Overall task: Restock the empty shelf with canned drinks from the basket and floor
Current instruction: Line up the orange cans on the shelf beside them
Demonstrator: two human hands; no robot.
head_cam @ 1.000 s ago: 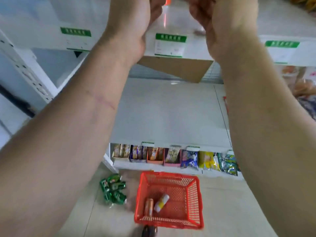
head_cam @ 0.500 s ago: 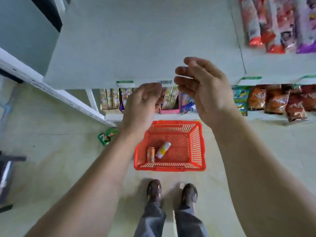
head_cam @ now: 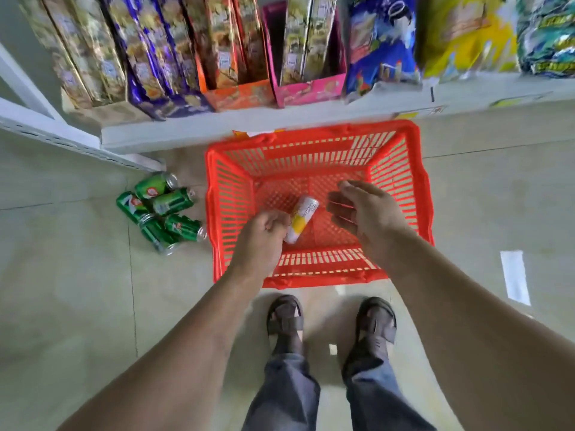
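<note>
Fingers of the left hand (head_cam: 264,234) curl inward over the red basket (head_cam: 401,181), at frame centre; they overlap the lower end of a white-and-yellow can (head_cam: 302,221), but whether they actually grip it or hide something else cannot be told. Fingers of the right hand (head_cam: 367,219) are loosely spread and slightly bent, holding nothing, hovering above the basket's right half. The white-and-yellow can lies on its side on the basket floor, tilted toward the upper right. Left of the basket, at middle left of the frame, green cans (head_cam: 161,209) lie in a cluster on the pale tiled floor (head_cam: 62,290). Across the top, a white shelf (head_cam: 217,127) carries boxed and bagged snacks (head_cam: 382,42). At bottom centre, two feet in dark sandals (head_cam: 376,321) stand just behind the basket.
</note>
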